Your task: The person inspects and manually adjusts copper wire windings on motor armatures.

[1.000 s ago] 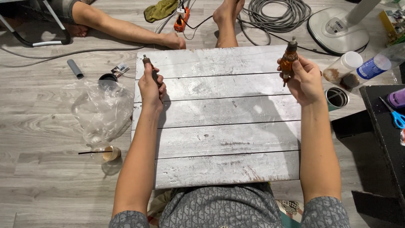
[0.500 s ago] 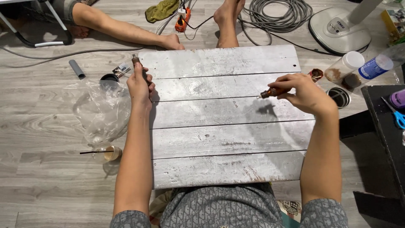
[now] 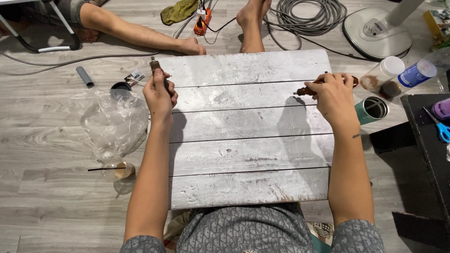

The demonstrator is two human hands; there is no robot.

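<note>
On grey plank floor, whitewashed slat board [image 3: 243,136], coiled hose [image 3: 307,16], fan base [image 3: 375,30].

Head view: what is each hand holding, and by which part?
Left hand grips a small brown tool around its lower shaft, tip upward. Right hand holds a brown bottle lying sideways, around its body.

We take the plank board [image 3: 248,136] as our landmark; it lies on the floor [image 3: 42,206] straight before our lap. Our left hand [image 3: 159,93] hangs over its left edge, our right hand [image 3: 333,96] over its right edge. Left of the board lies a plastic bag [image 3: 115,124], with a small cup [image 3: 123,171] nearer us. Right of it stands a can [image 3: 372,110]. Beyond the board's far edge lie a cable coil [image 3: 311,16] and a fan base [image 3: 375,30]
</note>
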